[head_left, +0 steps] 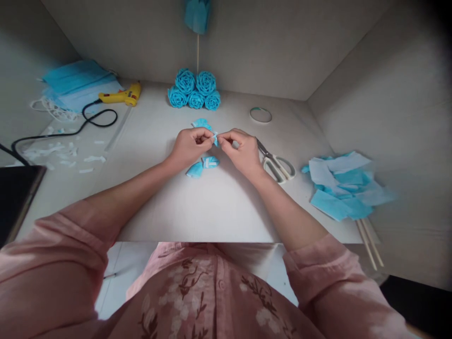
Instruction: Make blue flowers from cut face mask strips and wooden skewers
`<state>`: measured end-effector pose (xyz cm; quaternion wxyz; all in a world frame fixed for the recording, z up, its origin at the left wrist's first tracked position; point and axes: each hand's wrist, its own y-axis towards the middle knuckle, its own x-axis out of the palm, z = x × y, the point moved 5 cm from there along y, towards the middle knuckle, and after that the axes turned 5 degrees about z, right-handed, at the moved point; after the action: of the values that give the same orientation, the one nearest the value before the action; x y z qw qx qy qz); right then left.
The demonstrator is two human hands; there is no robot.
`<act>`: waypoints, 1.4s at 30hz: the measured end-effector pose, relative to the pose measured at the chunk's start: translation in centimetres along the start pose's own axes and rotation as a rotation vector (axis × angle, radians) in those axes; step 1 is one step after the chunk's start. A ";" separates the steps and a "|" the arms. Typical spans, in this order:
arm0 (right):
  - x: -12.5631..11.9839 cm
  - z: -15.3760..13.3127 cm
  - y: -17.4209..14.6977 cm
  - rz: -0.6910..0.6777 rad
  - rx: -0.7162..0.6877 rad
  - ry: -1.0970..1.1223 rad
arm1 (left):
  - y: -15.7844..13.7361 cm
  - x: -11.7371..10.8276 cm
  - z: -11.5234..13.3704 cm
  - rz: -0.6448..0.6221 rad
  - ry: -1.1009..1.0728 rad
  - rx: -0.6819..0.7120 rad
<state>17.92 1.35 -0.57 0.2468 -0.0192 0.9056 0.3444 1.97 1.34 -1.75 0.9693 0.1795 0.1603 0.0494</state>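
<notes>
Over the middle of the table, my left hand (pixel 190 147) and my right hand (pixel 242 150) meet fingertip to fingertip. Both pinch a small blue fabric piece (pixel 215 139), mostly covered by the fingers. Just behind my left hand lies another blue fabric piece (pixel 202 123). Nearer to me are a blue petal-shaped piece (pixel 194 170) and a blue piece with a white strip on it (pixel 211 162). White-handled scissors (pixel 278 168) rest close beside my right wrist, blades pointing away from me.
Stacked blue rolled flowers (pixel 196 89) stand at the back, below a blue flower on a stick (pixel 197 16). Left are a yellow glue gun (pixel 122 95), blue face masks (pixel 79 84) and white scraps (pixel 60 150). Right are a tape roll (pixel 260 115), blue-white fabric pieces (pixel 344 181) and wooden sticks (pixel 369 242).
</notes>
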 end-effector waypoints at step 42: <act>0.1 0.2 0.0 -0.019 -0.036 -0.073 | 0.0 0.1 -0.3 -0.017 -0.001 0.023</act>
<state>17.93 1.44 -0.72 0.2825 -0.0196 0.8893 0.3590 1.94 1.42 -2.02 0.9677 0.1893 0.1620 0.0393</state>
